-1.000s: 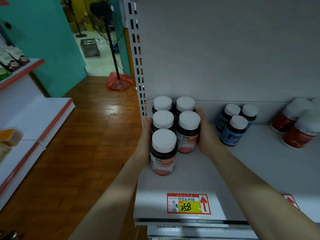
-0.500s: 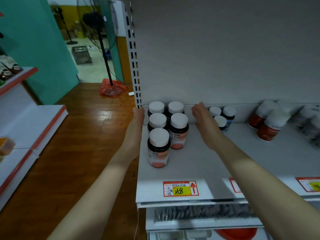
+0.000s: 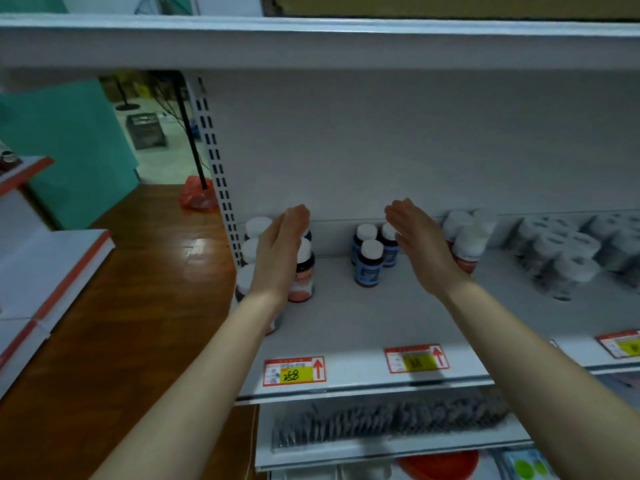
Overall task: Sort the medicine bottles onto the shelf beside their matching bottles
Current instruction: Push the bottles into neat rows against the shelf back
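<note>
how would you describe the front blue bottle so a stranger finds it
On the white shelf, look between the left hand and right hand for three blue-labelled bottles. It is the front bottle, nearest the shelf's edge, ahead of the back pair.

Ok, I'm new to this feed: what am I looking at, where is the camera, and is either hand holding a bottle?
There is no machine here. A person wears one wide-angle camera on the head, looking forward and down, so the two bare arms reach in from the bottom of the picture. The left hand and the right hand are both raised with straight fingers, palms turned towards each other, and hold nothing. In front of the person is a white shelf. At its left end stands a group of dark bottles with pink labels, partly hidden by the left hand. Next come three blue bottles, then bottles with red labels behind the right hand, then blurred pale bottles further right. Price tags sit on the shelf's front edge.
</note>
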Demonstrator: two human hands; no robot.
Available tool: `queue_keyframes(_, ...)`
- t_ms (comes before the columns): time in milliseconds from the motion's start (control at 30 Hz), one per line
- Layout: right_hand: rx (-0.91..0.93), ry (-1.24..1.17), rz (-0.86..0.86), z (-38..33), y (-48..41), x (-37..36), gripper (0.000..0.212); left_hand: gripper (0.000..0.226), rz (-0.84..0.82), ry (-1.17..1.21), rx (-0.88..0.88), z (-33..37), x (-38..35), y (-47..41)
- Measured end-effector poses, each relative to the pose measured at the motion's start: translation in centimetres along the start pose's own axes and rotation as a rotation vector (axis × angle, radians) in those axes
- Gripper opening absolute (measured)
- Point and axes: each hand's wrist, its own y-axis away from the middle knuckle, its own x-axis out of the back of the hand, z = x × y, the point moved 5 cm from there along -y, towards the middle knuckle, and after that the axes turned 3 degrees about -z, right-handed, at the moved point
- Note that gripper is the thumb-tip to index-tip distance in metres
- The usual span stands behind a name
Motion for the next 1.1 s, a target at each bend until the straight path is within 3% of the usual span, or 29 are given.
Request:
queue_keyframes(233,-0.064,-0.011,0.012,1.4,-1.6,7.0,0.043,0.039,0.018,0.035,0.065,-3.0,-6.0,-0.2)
queue_keyframes(400,-0.109,-0.027,0.028,4.1,-2.9,8.6,0.026,0.043,0.065,-0.008,0.125,-7.2,-7.1,-1.3)
queue_keyframes(600,-0.156,0.025,0.080,8.7,-5.7,9.0,0.050,0.052,0.077,-0.064,0.281,-12.8,-8.2,-4.6)
queue_keyframes(833,-0.149,0.048,0.062,12.4,-8.3,7.0,0.051,0.060,-0.063,0.116,0.358,-15.8,-10.7,-6.6)
queue_keyframes(1100,-0.157,0.019,0.027,14.4,-9.4,6.2,0.053,0.060,-0.075,0.098,0.357,-16.7,-11.3,-7.4)
